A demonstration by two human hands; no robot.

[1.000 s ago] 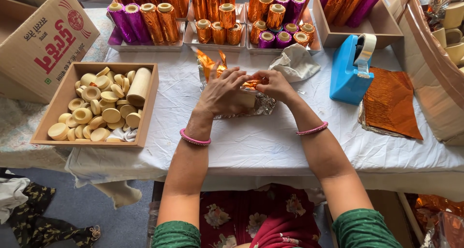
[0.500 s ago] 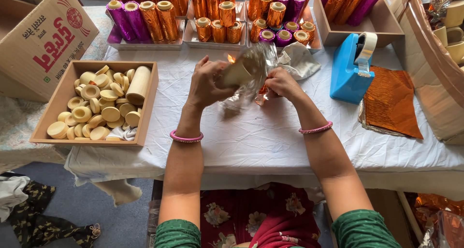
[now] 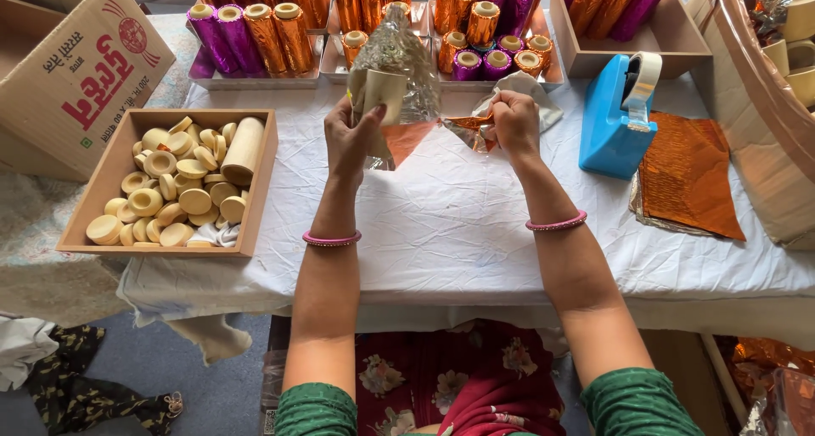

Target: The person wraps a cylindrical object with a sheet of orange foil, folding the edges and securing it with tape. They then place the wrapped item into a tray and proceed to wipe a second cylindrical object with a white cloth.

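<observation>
My left hand point(image 3: 350, 137) holds a beige cardboard tube point(image 3: 380, 93) upright above the white-clothed table point(image 3: 441, 232). A crinkled sheet of shiny foil point(image 3: 399, 50), silver outside and orange inside, is draped over and behind the tube. My right hand point(image 3: 514, 122) pinches the loose lower edge of that foil point(image 3: 467, 126), pulling it out to the right. Both wrists wear pink bangles.
A wooden box point(image 3: 115, 177) of beige caps and one tube sits left. Trays of wrapped orange and purple tubes point(image 3: 255, 28) line the back. A blue tape dispenser point(image 3: 615, 118) and orange foil sheets point(image 3: 688, 173) lie right. A printed cardboard carton point(image 3: 72, 71) stands far left.
Both hands lifted the tube and foil off the table. The left hand raised the tube upright while the right hand drew the foil edge out to the right.
</observation>
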